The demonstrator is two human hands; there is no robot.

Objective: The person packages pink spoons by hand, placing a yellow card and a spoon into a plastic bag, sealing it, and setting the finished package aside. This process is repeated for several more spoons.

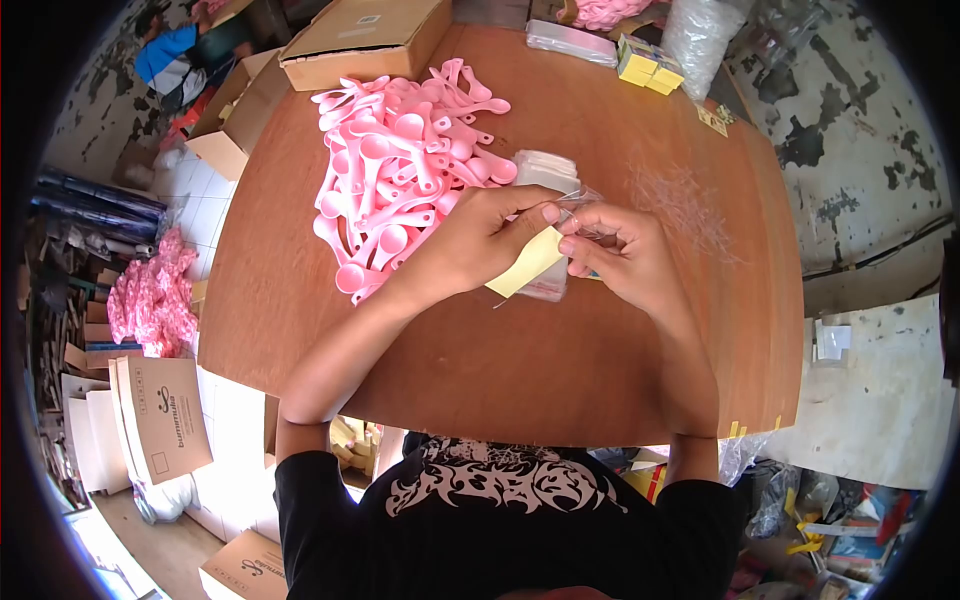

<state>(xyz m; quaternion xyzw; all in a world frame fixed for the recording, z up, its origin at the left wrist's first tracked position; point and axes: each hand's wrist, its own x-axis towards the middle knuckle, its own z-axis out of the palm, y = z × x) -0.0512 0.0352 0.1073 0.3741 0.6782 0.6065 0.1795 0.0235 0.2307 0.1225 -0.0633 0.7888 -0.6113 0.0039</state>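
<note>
My left hand (485,235) pinches a pale yellow card (524,268) between thumb and fingers, in front of me over the wooden table. My right hand (622,250) is closed at the card's upper corner, its fingertips pinching a thin clear strand (568,205). The two hands almost touch. Partly hidden behind and beneath them lie flat clear plastic bags (547,168). To the left, a large heap of pink plastic spoons (385,170) reaches close to my left hand. A loose tangle of thin clear strands (690,210) lies to the right.
The brown wooden table (490,370) has a cardboard box (365,45) at its far edge. Small yellow boxes (650,65) and a clear bag (700,40) stand at the far right. Cartons (160,415) fill the left floor. Another person (170,55) is at the far left.
</note>
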